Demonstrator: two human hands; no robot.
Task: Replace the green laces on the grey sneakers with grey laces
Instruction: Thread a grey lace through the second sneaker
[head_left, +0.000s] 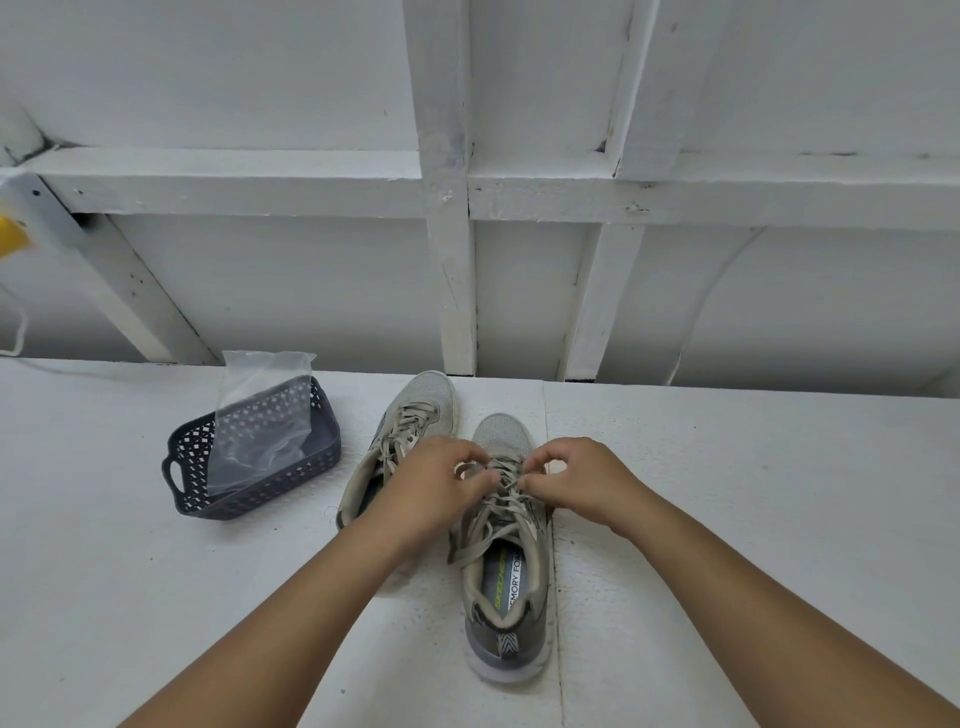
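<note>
Grey mesh covers two sneakers that stand side by side on the white desk (156, 597), toes toward its far edge. The right sneaker (506, 571) sits nearer the person, and its insole reads "SKECHERS" in green beside "MEMORY FOAM" in dark letters. The left sneaker (410, 431) lies a little further back, partly hidden by a forearm. Both carry pale, greyish-beige laces; the laces (501, 506) on the right sneaker are loose and untied. Two bare hands work at that sneaker's lower eyelets: the left hand (436, 480) has its fingers curled and pinches a lace, and the right hand (576, 480) is likewise curled, pinching a lace just across from it. One dark perforated basket (249, 499) stands well to the left of the sneakers, near the desk's far edge, with one clear plastic bag (265, 410) standing up in it. Behind the desk rises a white painted wall of boards and timber framing. A blurred yellow object (10, 234) shows at the left edge.
</note>
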